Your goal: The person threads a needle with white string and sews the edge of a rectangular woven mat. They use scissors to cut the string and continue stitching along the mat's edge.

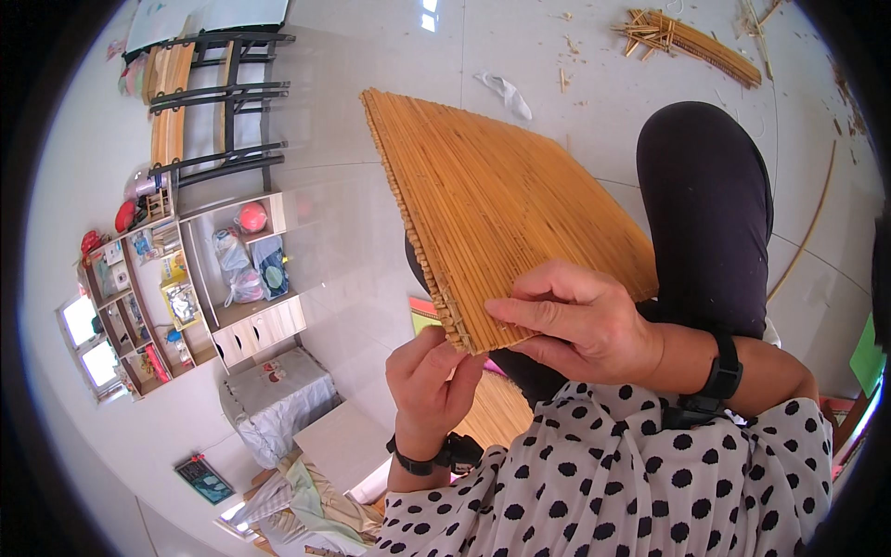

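Observation:
A stiff, yellow-brown panel of thin reed-like sticks bound side by side [510,186] rests across my lap, tilted, with a bumpy bound edge along its left side. My right hand [585,320] grips it near the closest corner, thumb and fingers pressed on its face and the rest of the hand at its near edge. Just beneath that corner, my left hand [432,381] is closed in a pinch at the bound edge. Whatever lies between its fingertips is too small or hidden to make out.
On the floor ahead lie a bundle of similar sticks [691,45], scattered scraps and a crumpled white piece [506,96]. A long thin strip [807,227] curves at the right. Shelves [246,269] and a black-legged bench [223,97] stand at the left.

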Motion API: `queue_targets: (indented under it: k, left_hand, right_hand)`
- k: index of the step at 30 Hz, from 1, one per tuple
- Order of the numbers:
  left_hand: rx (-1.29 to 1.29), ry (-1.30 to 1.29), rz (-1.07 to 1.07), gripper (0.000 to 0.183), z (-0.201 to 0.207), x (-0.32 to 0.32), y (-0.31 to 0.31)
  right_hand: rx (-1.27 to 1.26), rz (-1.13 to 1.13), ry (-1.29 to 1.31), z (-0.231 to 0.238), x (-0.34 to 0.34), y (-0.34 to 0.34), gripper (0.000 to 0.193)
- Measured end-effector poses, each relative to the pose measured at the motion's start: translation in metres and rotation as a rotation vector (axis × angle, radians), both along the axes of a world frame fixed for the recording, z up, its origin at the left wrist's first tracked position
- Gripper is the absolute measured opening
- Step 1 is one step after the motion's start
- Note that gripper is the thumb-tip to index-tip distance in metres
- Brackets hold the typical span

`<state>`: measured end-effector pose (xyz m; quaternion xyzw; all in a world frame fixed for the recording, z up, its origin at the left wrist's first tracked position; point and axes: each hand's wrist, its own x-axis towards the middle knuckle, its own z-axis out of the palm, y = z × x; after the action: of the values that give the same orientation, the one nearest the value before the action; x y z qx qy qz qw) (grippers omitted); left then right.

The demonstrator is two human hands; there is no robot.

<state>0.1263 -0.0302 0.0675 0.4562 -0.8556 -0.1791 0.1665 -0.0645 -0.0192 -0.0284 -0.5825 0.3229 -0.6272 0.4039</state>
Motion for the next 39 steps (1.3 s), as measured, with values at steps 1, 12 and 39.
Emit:
queue_targets:
  k: [1, 12, 39]
  left_hand:
    - [0.010, 0.040, 0.014, 0.018, -0.002, 0.001, 0.000]
    - [0.230, 0.175, 0.122, 0.021, 0.002, -0.004, 0.003]
    - [0.144, 0.135, -0.033, 0.020, -0.013, 0.006, -0.004]
  right_hand:
    - [-0.001, 0.001, -0.001, 0.000, 0.000, 0.000, 0.040]
    - [-0.005, 0.002, 0.014, 0.001, 0.000, 0.000, 0.039]
    - [-0.005, -0.022, 0.041, 0.001, -0.003, 0.001, 0.039]
